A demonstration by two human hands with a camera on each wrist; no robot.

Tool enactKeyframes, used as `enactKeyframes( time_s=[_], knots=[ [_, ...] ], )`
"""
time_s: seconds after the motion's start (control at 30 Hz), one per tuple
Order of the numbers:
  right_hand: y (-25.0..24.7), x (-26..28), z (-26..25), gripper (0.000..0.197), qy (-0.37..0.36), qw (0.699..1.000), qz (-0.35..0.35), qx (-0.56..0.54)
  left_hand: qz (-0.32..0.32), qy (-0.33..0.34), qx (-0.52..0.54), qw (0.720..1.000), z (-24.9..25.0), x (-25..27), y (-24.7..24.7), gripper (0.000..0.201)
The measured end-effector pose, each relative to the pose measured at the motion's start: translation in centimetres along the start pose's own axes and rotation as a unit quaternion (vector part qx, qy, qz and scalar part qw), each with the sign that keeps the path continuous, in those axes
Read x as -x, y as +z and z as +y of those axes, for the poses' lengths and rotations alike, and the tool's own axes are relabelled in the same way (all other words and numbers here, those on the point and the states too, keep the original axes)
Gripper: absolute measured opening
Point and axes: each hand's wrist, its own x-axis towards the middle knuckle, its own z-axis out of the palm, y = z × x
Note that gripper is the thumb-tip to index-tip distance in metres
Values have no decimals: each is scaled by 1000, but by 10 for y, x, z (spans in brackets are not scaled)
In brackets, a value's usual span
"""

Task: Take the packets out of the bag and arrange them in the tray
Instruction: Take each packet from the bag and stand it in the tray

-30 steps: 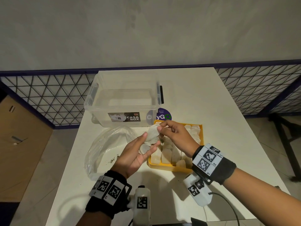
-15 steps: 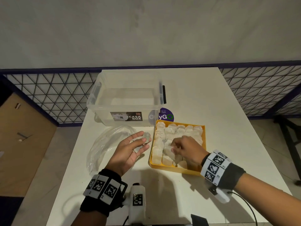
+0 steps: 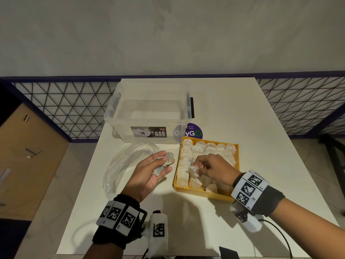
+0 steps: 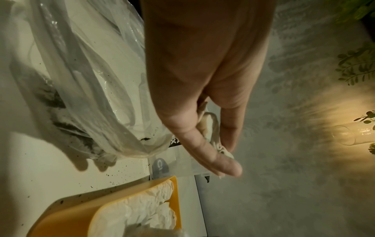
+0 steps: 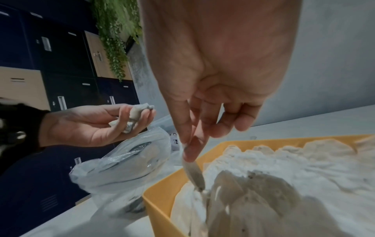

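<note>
A yellow tray on the white table holds rows of small white packets. My right hand is low over the tray's left middle and pinches one packet by its edge between thumb and forefinger. Left of the tray, my left hand lies palm up, fingers curled round a few packets. The clear plastic bag lies crumpled and flat on the table, under and left of that hand.
A clear plastic storage box stands open behind the bag and tray. A round purple sticker sits on the table beside it. The table's near edge is close to my wrists. A mesh railing runs behind the table.
My right hand took a packet from my left hand and carried it down into the tray. The left hand drew back slightly left, still holding packets.
</note>
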Motion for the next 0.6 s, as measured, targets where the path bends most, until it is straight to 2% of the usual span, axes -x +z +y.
enactKeyframes(
  time_s=[0.13, 0.27, 0.33, 0.43, 0.53, 0.6],
  knots=[
    [7, 1, 2, 14, 2, 999, -31, 22, -2, 5, -3, 1000, 1, 2, 1, 21],
    [5, 4, -4, 12, -52, 997, 59, -9, 0, 11, 8, 1000, 2, 3, 1, 20],
    [3, 6, -8, 10, -77, 994, 80, -17, -1, 11, 8, 1000, 1, 3, 1, 20],
    [5, 8, -9, 7, -74, 996, 48, -6, -5, 5, -14, 1000, 1, 4, 1, 20],
    [9, 6, -4, 6, -45, 997, -20, 51, -1, 3, -10, 1000, 1, 4, 2, 20],
    [12, 3, -2, 11, -24, 993, -38, 106, 2, -2, 1, 1000, 2, 3, 3, 19]
  ],
)
